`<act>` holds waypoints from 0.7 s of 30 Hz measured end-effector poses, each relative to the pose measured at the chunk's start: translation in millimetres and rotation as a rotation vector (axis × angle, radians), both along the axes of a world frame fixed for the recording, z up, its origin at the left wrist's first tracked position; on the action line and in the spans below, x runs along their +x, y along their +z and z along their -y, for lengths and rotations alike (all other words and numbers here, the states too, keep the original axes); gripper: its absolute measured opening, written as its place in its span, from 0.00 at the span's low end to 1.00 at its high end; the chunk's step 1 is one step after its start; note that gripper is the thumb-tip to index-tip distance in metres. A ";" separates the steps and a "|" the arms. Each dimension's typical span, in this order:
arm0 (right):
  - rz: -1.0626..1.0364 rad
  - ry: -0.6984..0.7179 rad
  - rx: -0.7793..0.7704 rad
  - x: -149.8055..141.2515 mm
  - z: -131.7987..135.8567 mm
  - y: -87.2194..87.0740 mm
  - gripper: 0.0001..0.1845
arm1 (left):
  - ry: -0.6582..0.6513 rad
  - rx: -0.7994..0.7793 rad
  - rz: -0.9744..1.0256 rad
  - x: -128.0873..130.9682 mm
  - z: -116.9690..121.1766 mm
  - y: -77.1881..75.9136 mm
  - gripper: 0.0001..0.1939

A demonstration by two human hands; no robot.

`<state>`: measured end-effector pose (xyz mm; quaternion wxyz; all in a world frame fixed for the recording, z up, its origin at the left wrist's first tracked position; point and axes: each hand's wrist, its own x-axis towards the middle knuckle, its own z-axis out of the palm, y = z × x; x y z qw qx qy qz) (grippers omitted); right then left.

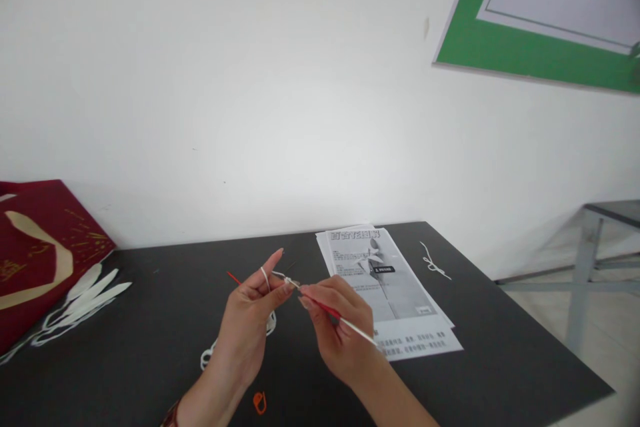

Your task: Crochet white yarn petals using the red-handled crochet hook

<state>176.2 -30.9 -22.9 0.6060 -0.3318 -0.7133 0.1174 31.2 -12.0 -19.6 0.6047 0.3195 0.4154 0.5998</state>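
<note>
In the head view, my right hand [345,330] is closed in a pen-like grip on a crochet hook [357,330] with a red handle and a pale shaft. The hook's tip meets a small bit of white yarn work [289,280], pinched between the thumb and fingers of my left hand [250,313]. White yarn [265,278] wraps round the raised left index finger. Loose yarn [271,324] hangs behind the left wrist. A thin red tip [233,277] sticks out beyond the left hand; what it belongs to is hidden.
Printed sheets [410,293] lie right of my hands on the black table [165,340]. An orange stitch marker [259,403] rests near the front. White petal-shaped pieces [93,293] and a dark red bag [40,253] are at left. A tied white yarn scrap [433,265] lies far right.
</note>
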 end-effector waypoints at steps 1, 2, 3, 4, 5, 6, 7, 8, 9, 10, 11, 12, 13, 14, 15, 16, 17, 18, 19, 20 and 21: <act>0.053 -0.005 0.059 -0.7 0.4 -1.2 0.12 | 0.004 0.017 -0.016 -0.2 -0.4 -2.2 0.34; 0.081 -0.009 0.092 -1.3 0.5 -2.5 0.12 | 0.013 0.035 -0.038 -0.5 -0.6 -4.0 0.34; 0.093 -0.016 0.104 -1.6 0.2 -4.1 0.13 | 0.024 0.055 -0.064 -0.6 -0.7 -5.0 0.33; 0.096 -0.026 0.108 -1.7 -0.4 -5.9 0.13 | 0.036 0.072 -0.089 -0.6 -0.7 -5.3 0.32; 0.108 -0.032 0.118 -1.3 -1.0 -7.8 0.13 | 0.045 0.082 -0.104 -0.5 -0.6 -4.8 0.32; 0.144 -0.035 0.142 -0.6 -1.7 -9.8 0.15 | 0.043 0.077 -0.098 -0.5 -0.5 -3.6 0.32; 0.201 -0.031 0.187 0.3 -2.2 -11.8 0.17 | 0.031 0.058 -0.066 -0.6 -0.5 -1.7 0.32; 0.271 -0.015 0.250 1.3 -2.6 -13.5 0.19 | 0.010 0.029 -0.014 -1.2 -0.6 0.6 0.34; 0.340 0.003 0.309 2.2 -2.8 -14.8 0.20 | -0.017 -0.001 0.047 -2.4 -0.8 3.3 0.35; 0.359 0.024 0.350 2.8 -2.8 -15.6 0.22 | -0.047 -0.024 0.102 -4.2 -1.3 5.9 0.35; 0.338 0.042 0.360 2.9 -2.8 -15.9 0.22 | -0.080 -0.036 0.138 -6.6 -2.0 8.5 0.36; 0.262 0.058 0.330 2.4 -2.7 -15.6 0.22 | -0.119 -0.039 0.149 -9.5 -2.9 10.9 0.36; 0.152 0.078 0.263 1.4 -2.8 -15.0 0.21 | -0.158 -0.035 0.141 -12.7 -3.9 13.0 0.36; 0.022 0.103 0.166 0.0 -3.1 -14.2 0.20 | -0.196 -0.030 0.123 -15.9 -4.9 14.8 0.36; -0.116 0.138 0.048 -1.7 -3.9 -13.4 0.19 | -0.226 -0.023 0.108 -18.8 -5.9 16.2 0.36; -0.243 0.186 -0.066 -3.5 -5.0 -12.9 0.16 | -0.253 -0.020 0.099 -21.3 -6.6 17.3 0.36; -0.357 0.241 -0.173 -5.1 -6.5 -12.6 0.13 | -0.275 -0.018 0.096 -23.2 -7.2 18.2 0.35; -0.454 0.296 -0.259 -6.4 -8.3 -12.6 0.09 | -0.293 -0.017 0.099 -24.6 -7.4 19.0 0.35; -0.534 0.348 -0.328 -7.2 -10.1 -12.6 0.07 | -0.309 -0.016 0.103 -25.5 -7.4 19.8 0.35; -0.597 0.392 -0.387 -7.5 -11.9 -12.6 0.05 | -0.326 -0.016 0.106 -26.1 -7.1 20.6 0.35; -0.644 0.426 -0.432 -7.2 -13.4 -12.3 0.04 | -0.337 -0.014 0.106 -26.5 -6.7 21.4 0.34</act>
